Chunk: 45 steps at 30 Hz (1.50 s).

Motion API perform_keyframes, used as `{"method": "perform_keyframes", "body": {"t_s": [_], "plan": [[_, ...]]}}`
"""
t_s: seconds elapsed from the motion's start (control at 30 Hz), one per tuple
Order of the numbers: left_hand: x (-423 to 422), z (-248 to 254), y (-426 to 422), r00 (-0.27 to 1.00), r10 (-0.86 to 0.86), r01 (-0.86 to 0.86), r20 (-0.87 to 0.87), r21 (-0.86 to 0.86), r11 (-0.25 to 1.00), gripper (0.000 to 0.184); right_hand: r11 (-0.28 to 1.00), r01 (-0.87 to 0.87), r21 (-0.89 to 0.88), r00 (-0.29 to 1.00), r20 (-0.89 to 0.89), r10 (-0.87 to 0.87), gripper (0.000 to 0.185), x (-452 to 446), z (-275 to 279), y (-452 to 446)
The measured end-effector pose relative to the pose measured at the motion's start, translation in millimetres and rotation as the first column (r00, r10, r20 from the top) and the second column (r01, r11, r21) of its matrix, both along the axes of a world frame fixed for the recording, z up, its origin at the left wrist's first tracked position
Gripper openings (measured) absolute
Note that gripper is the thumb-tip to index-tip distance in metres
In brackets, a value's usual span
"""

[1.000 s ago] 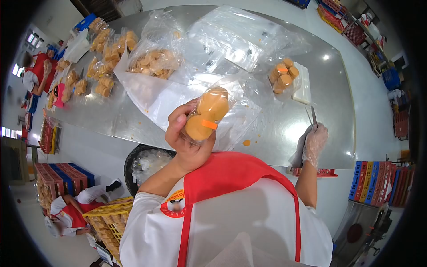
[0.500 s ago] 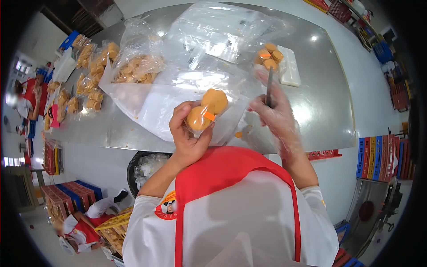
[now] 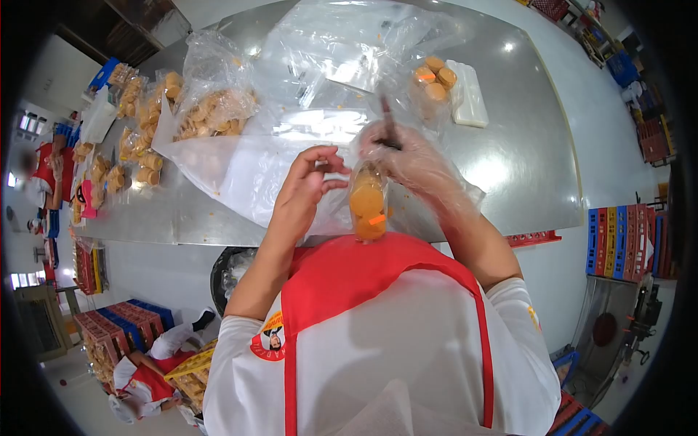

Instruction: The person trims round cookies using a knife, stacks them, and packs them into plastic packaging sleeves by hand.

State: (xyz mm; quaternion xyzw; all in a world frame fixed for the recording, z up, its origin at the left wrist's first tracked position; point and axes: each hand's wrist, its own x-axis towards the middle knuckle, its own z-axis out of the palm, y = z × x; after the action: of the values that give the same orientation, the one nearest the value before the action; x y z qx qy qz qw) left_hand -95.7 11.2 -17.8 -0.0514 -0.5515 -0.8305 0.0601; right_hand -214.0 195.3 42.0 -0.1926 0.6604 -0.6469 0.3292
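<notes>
mid-frame, right hand (image 3: 398, 154) pinches the clear plastic bag of round golden biscuits (image 3: 368, 202), left hand (image 3: 309, 185) open; likely light, brittle, best held by the neck!

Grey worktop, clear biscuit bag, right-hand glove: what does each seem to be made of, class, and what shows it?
Broad grey flat-topped metal worktop: probably polished stainless steel; it throws bright, blurred reflections.
Small clear plastic bag of round golden biscuits: thin, glossy film; the biscuits show through.
Loose translucent plastic glove: likely thin polythene; it wrinkles, and skin shows through.
</notes>
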Motion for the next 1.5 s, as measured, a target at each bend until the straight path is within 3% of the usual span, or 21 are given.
{"method": "perform_keyframes", "body": {"t_s": [0.07, 0.17, 0.27, 0.37, 0.47, 0.57, 0.67, 0.77, 0.87, 0.97, 1.07, 1.17, 1.3, 1.37, 1.5], "plan": [[-7.2, 3.1, 2.3, 0.999, 0.044, -0.040, 0.017, -0.205, 0.978, 0.060, 0.983, -0.181, 0.023, 0.983, -0.015, 0.181, 0.009, -4.8, 0.2, -7.8], [-15.3, -2.4, -0.2, 0.992, 0.049, -0.012, 0.118, -0.292, 0.956, 0.071, 0.986, -0.137, -0.101, 0.980, 0.135, 0.150, 0.011, -2.4, -16.6, -20.6], [-17.5, -14.9, -3.8, 0.984, 0.036, 0.013, 0.175, -0.272, 0.962, 0.080, 0.992, -0.087, -0.095, 0.994, 0.051, 0.092, 0.012, -1.2, -29.7, -20.1], [-16.1, -13.5, -6.6, 0.976, 0.093, -0.012, 0.195, -0.381, 0.924, 0.068, 0.992, -0.003, -0.123, 0.997, 0.074, 0.012, 0.013, 2.3, -45.2, -15.5], [-18.6, -9.2, -19.1, 0.998, 0.032, -0.066, -0.061, -0.718, 0.693, 0.048, 0.994, 0.106, 0.010, 0.970, 0.218, -0.106, 0.015, 6.5, -37.6, -7.6], [-20.1, 10.4, -20.2, 0.996, -0.080, 0.041, -0.026, -0.681, 0.731, 0.025, 0.983, 0.169, -0.078, 0.965, 0.217, -0.148, 0.022, 10.4, -52.5, -0.9], [-24.4, 14.0, -27.9, 0.956, -0.210, -0.021, -0.205, -0.762, 0.648, 0.019, 0.988, 0.117, 0.099, 0.991, 0.060, -0.123, 0.027, 5.5, -75.7, 11.0], [-26.1, 18.0, -29.8, 0.956, -0.262, 0.072, -0.130, -0.763, 0.642, 0.017, 0.954, 0.114, 0.277, 0.992, -0.091, -0.092, 0.032, 8.3, -56.3, 23.1], [-24.9, 24.0, -16.5, 0.988, -0.102, -0.020, -0.112, -0.761, 0.648, 0.014, 0.931, 0.236, 0.277, 0.971, -0.097, -0.217, 0.041, 13.5, -37.3, 34.3], [-21.1, 18.4, -13.4, 0.999, 0.014, -0.035, -0.035, -0.732, 0.680, 0.014, 0.883, 0.338, 0.325, 0.928, -0.273, -0.255, 0.037, 15.5, -31.8, 42.8], [-14.2, 25.0, -8.9, 0.995, 0.069, 0.002, 0.068, -0.731, 0.682, 0.018, 0.923, 0.306, 0.235, 0.927, -0.297, -0.231, 0.033, 23.8, -26.3, 48.6], [-8.9, 32.7, 3.5, 0.990, 0.092, 0.020, 0.105, -0.762, 0.648, 0.020, 0.940, 0.261, 0.221, 0.964, -0.115, -0.241, 0.030, 31.9, -27.6, 46.6], [-6.4, 26.7, 13.5, 0.983, 0.158, -0.158, -0.092, -0.863, 0.481, 0.023, 0.963, 0.238, 0.125, 0.960, 0.121, -0.253, 0.028, 38.3, -45.3, 44.3], [-6.1, 19.4, 16.0, 0.946, 0.198, -0.318, -0.256, -0.854, 0.412, 0.024, 0.967, 0.236, 0.099, 0.949, 0.189, -0.251, 0.026, 38.8, -42.9, 45.2], [-8.5, 11.9, 20.4, 0.897, 0.309, -0.432, -0.318, -0.783, 0.448, 0.017, 0.960, 0.271, 0.068, 0.949, 0.146, -0.278, 0.035, 36.3, -50.5, 48.4]]}}
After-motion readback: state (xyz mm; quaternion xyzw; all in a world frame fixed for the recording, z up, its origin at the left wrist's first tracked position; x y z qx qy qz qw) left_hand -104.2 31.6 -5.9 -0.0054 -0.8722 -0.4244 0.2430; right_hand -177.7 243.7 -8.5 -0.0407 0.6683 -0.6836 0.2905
